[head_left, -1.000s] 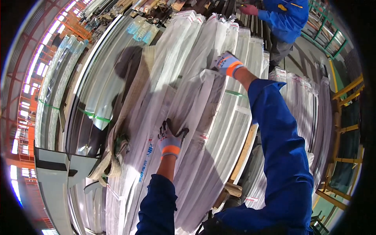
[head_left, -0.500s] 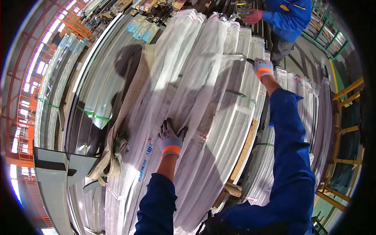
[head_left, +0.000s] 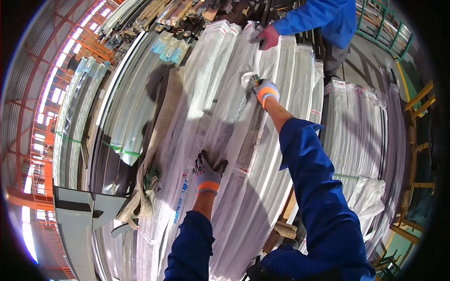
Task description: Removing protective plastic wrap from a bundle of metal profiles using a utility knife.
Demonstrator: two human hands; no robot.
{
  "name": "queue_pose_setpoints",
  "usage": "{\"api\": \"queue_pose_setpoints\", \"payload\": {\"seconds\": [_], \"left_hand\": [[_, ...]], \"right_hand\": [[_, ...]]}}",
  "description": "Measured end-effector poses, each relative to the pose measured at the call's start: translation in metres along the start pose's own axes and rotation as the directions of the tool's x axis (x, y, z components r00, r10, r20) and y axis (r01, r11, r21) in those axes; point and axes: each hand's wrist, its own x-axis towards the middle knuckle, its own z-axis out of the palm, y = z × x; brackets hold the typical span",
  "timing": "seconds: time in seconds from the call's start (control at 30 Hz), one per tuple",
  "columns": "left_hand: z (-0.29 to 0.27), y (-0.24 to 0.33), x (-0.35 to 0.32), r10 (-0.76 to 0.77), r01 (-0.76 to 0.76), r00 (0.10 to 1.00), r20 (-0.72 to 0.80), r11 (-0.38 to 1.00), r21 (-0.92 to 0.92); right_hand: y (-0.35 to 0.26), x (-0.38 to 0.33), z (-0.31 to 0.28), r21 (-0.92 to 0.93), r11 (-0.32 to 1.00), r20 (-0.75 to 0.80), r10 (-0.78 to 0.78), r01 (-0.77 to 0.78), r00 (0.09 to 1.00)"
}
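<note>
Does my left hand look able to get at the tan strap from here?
Probably yes: your left hand rests open on the wrapped lengths, and only more of these lie between it and the tan strap; nothing seems to block it.

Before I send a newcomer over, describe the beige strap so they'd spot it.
Start at the big wrapped stack in mid-view. Along its left edge runs the strap, bunched near its lower end. It is dull, beige and woven, unlike the glossy lengths further left.

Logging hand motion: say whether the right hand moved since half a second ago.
Yes: the right hand moved left, from the right edge of the wrapped stack toward its middle.
</note>
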Motion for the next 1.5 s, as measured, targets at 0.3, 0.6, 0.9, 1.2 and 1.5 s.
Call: {"api": "queue_pose_setpoints", "payload": {"seconds": [0.3,0.6,0.9,1.2,1.5], "left_hand": [[0.013,-0.014,0.002,0.007,-0.007,1.0,0.002,0.998,0.065],[0.002,-0.008,0.003,-0.042,0.041,0.998,0.037,0.999,0.014],[0.002,-0.014,0.002,-0.016,0.02,0.999,-0.051,0.997,0.068],[-0.001,-0.013,0.0,-0.015,0.012,0.999,0.047,0.999,0.053],[0.032,-0.013,0.005,0.08,-0.089,0.994,0.075,0.989,0.118]], "right_hand": [[0.05,0.01,-0.007,0.073,0.997,0.119,0.03,-0.038,0.992],[0.058,-0.01,-0.034,0.14,0.988,-0.041,-0.065,0.07,0.997],[-0.015,0.004,-0.025,0.63,0.775,0.146,-0.174,0.044,0.974],[0.031,-0.032,0.04,0.921,0.341,0.175,0.065,-0.186,0.982],[0.089,0.008,0.079,0.644,0.761,-0.25,0.116,0.076,0.961]]}}
